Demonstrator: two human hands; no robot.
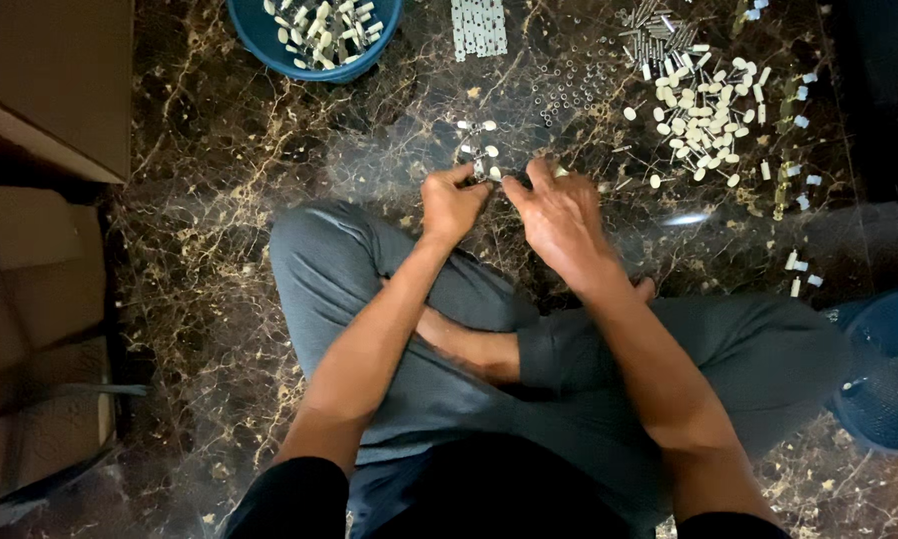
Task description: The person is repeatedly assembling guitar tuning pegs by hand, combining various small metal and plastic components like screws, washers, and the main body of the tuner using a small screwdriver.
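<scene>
I sit cross-legged on a dark marble floor (220, 200). My left hand (451, 205) is closed around a small metal part (483, 172) held just above the floor in front of my knees. My right hand (561, 215) meets it from the right, with thumb and fingers pinched on the same small part. A few small white pieces (479, 140) lie on the floor just beyond my fingers.
A blue bowl (259, 40) of white pieces sits at the top left. A white strip (479, 27), small metal rings (579, 90), metal pins (654, 35) and scattered white caps (703, 110) lie ahead. A blue basket (883, 369) stands at right, cardboard boxes (40, 250) at left.
</scene>
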